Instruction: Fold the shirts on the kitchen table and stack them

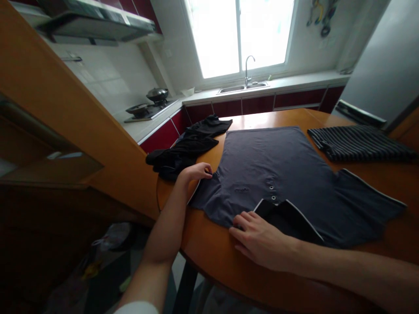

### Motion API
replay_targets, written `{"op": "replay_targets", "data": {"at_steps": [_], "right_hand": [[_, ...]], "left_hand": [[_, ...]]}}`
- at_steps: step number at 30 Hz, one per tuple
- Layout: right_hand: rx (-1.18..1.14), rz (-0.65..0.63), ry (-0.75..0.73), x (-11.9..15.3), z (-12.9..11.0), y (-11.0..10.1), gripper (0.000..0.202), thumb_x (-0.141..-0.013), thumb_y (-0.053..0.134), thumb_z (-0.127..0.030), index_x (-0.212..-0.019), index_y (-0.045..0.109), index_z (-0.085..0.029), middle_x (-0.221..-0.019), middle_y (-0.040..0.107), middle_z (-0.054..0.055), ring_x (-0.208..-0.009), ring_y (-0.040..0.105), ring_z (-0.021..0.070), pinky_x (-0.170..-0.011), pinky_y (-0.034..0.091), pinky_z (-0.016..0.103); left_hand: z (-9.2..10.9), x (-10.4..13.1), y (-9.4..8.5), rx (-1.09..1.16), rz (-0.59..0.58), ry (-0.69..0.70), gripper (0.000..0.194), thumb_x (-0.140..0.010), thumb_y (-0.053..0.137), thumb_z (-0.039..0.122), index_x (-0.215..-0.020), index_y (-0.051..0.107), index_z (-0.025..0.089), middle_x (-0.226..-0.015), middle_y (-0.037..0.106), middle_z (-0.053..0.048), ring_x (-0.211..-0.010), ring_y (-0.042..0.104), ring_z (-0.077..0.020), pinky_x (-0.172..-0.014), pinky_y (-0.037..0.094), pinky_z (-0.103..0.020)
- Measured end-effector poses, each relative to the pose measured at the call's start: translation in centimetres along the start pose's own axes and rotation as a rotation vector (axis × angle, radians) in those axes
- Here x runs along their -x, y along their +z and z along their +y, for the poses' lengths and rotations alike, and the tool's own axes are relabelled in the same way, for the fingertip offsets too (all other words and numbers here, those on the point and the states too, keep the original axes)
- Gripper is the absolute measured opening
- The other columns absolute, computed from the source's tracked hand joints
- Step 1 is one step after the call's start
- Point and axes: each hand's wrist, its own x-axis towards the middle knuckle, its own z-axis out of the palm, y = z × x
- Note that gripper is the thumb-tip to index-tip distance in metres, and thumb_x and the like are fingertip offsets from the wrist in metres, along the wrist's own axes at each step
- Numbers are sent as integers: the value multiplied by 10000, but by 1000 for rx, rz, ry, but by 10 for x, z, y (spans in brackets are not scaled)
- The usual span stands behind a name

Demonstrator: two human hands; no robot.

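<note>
A grey polo shirt (278, 161) lies spread front side up, its black collar (288, 220) towards me and its hem at the far side. My left hand (198, 171) pinches the shirt's edge where the left sleeve meets the body. Beside the collar, my right hand (257, 237) has its fingers closed on the cloth at the shoulder; its fingertips are partly hidden. Two light buttons show below the collar. The sleeve on the right lies flat, with a white-trimmed edge.
The shirt lies on a round-edged wooden table (216, 270). Dark crumpled clothes (188, 150) sit at its left, and a folded striped garment (363, 143) at its right. Beyond are a sink (244, 88), a stove with pans (157, 95) and a tall grey appliance (386, 56).
</note>
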Motion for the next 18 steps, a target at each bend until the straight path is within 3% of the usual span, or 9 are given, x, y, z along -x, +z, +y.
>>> {"op": "replay_targets", "data": {"at_steps": [4, 11, 18], "right_hand": [[-19, -43, -39, 0, 0, 6, 148, -962, 585, -307, -1013, 655, -187, -1054, 624, 84, -996, 553, 247, -922, 448, 407], [3, 30, -26, 2, -6, 9, 220, -960, 574, -286, -1141, 633, -175, -1251, 591, 131, -1143, 515, 277, -974, 433, 433], [-97, -30, -115, 3, -3, 6, 175, -960, 575, -303, -1052, 664, -183, -1252, 622, 111, -1135, 536, 260, -995, 439, 428]], "left_hand": [[-1, -1, 1, -3, 14, -8, 340, -656, 770, 433, -858, 691, 172, -903, 716, -44, -858, 641, -199, -709, 471, -228], [-6, -4, 2, -2, 15, -3, 301, -665, 746, 369, -872, 681, 162, -910, 708, -59, -836, 645, -210, -706, 472, -246], [-7, -5, 2, 10, 23, -9, 327, -637, 777, 404, -844, 687, 168, -893, 701, -45, -833, 636, -200, -682, 463, -231]]}}
